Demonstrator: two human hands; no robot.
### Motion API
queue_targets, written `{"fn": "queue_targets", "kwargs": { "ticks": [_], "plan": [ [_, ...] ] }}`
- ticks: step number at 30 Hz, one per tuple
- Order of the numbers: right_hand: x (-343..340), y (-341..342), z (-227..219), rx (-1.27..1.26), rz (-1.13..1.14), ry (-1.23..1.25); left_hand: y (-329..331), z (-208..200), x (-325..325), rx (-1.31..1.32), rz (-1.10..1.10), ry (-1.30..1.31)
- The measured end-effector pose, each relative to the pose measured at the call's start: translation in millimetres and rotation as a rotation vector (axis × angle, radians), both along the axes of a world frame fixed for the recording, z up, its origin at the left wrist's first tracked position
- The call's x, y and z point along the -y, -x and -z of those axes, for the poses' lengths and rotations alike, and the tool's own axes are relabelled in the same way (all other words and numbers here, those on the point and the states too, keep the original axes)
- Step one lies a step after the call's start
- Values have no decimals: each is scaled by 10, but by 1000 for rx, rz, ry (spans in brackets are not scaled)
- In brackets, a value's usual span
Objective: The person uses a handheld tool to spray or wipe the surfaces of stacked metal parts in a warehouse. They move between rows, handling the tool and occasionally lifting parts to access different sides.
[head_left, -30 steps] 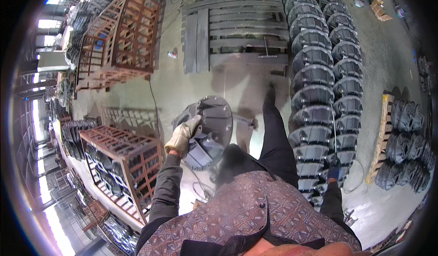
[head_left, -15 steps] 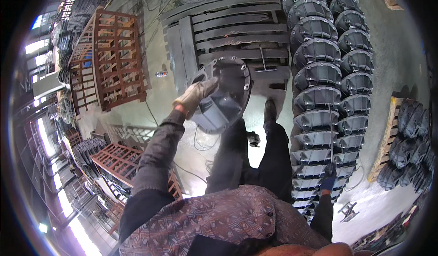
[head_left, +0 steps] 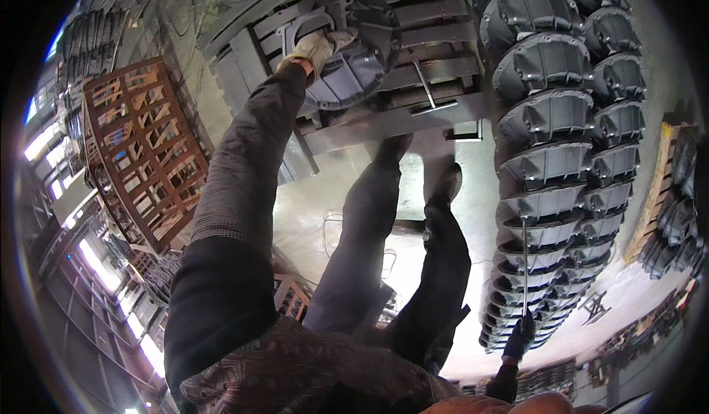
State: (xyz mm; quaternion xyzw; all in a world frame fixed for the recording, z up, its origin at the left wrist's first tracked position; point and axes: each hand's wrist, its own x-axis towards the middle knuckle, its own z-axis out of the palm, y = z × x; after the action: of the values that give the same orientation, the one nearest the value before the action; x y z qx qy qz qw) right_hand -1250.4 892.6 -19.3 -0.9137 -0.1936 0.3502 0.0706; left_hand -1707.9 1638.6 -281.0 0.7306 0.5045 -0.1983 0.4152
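Note:
My left hand [head_left: 314, 50], in a pale work glove, is closed on the thick round collar of a grey metal housing [head_left: 369, 45] with a wide, bolt-holed flange. The housing is over the dark slatted pallet [head_left: 443, 74] ahead of me; whether it rests on the slats I cannot tell. At the lower right my right hand [head_left: 522, 331], in a dark glove, grips a long thin metal rod [head_left: 525, 266]. That rod reaches forward over the long rows of nested grey housings [head_left: 543, 111].
A T-shaped metal tool [head_left: 433, 107] lies on the pallet's near edge. To the left stands a red-brown slatted metal crate [head_left: 148, 148]. More castings sit on a wooden pallet [head_left: 651, 200] at the far right. A small metal stand [head_left: 594, 307] is on the floor.
My left hand has carried the housing forward from near my legs to above the pallet. My view has shifted and my legs have moved. The right hand keeps its rod.

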Motion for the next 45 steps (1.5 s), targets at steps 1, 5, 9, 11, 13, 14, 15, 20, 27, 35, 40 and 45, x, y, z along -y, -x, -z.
{"fn": "queue_targets", "kwargs": {
  "ticks": [1, 5, 9, 11, 13, 14, 15, 20, 27, 35, 40, 45],
  "plan": [
    [-49, 46, 23, 67, -159, 37, -6, 281, -85, -67, 99, -74],
    [-169, 236, 159, 85, -141, 52, 78, 1370, -138, -345, 422, -306],
    [-262, 368, 222, 92, -28, 109, 41, 1933, 89, -567, 765, -469],
    [-310, 437, 240, 71, -27, 70, 33, 1834, 171, -588, 864, -510],
    [-351, 524, 271, 16, 124, 32, 80, 1485, 192, -402, 403, -492],
    [-376, 572, 287, 36, 37, 22, 179, 1200, 129, -383, 448, -443],
    [-397, 620, 295, 71, 25, 10, 222, 914, 136, -337, 420, -461],
    [-507, 893, 141, 191, 61, -254, 261, -679, 563, -200, 663, -307],
    [-220, 1108, -707, 534, 384, -477, -715, -2518, 2180, 279, -22, 415],
    [977, 966, -969, 505, 1246, -1153, -2873, -3750, 4263, 568, 56, 1220],
    [2174, 1027, -1274, 556, 1669, -1210, -3974, -4000, 5715, 510, 548, 1253],
    [3690, 1028, -1825, 1098, 1781, -1291, -4589, -4315, 7193, 327, 784, 1308]
  ]
}}
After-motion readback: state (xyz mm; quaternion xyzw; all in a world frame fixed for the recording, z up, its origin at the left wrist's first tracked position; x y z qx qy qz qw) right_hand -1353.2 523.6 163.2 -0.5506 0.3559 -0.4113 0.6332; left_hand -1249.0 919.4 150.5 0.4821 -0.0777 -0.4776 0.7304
